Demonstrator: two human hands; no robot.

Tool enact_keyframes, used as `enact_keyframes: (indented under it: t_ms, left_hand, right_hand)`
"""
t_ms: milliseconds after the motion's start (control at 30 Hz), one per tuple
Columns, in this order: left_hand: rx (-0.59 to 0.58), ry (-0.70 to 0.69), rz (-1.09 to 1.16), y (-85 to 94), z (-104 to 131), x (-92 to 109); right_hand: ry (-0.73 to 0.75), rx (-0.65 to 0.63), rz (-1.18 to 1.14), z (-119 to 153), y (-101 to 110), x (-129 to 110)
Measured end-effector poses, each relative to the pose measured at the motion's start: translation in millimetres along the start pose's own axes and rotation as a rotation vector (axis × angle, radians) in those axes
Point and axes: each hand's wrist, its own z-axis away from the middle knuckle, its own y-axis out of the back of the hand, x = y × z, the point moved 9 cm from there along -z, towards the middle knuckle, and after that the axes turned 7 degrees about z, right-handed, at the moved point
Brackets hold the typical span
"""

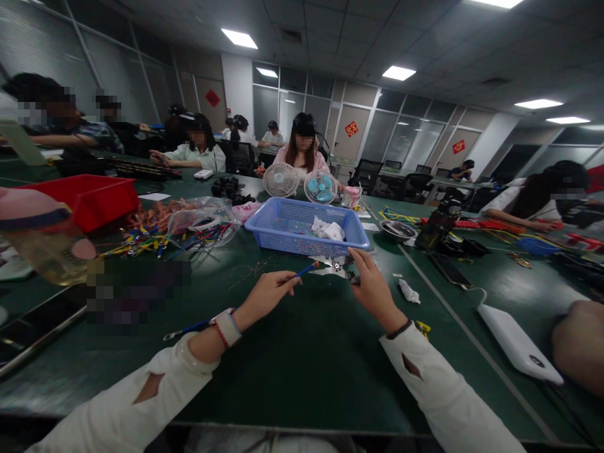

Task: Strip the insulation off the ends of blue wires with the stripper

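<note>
A thin blue wire (306, 271) with a reddish tip is pinched between the thumb and fingers of my left hand (270, 294), pointing up and to the right. My right hand (372, 286) is at the near right corner of the blue plastic basket (264, 238). Its thumb and fingers curl at a small dark object (352, 277) that I cannot make out. Between the hands, against the basket's front, lies a shiny metal piece (336, 265). Another blue wire with a metal lug (175, 334) lies by my left wrist.
Beyond my left hand lie bundled coloured wires (201, 236) and a red bin (101, 198). Two small fans (280, 180) stand behind the basket. On the right are a metal bowl (397, 230), a phone (448, 269) and a white power bank (519, 346). Co-workers sit around.
</note>
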Motion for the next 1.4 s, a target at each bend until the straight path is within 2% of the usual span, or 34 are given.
enact_keyframes:
  t_ms: [200,433,967,1400]
  left_hand:
    - [-0.073,-0.072,-0.113,-10.2,2.0,1.8]
    - [-0.104,-0.083,-0.152,-13.7,2.7,2.3]
    - [-0.123,-0.102,-0.11,-17.4,3.2,4.8]
    - [-0.155,-0.126,-0.11,-18.9,3.9,6.3]
  right_hand:
    - [0.11,0.085,0.062,1.7,3.9,-10.7]
    - [0.184,0.054,0.137,3.1,-3.1,-23.9]
    - [0.163,0.029,0.361,2.7,-21.5,-22.1]
    - [0.134,-0.022,0.283,3.0,-28.0,-18.1]
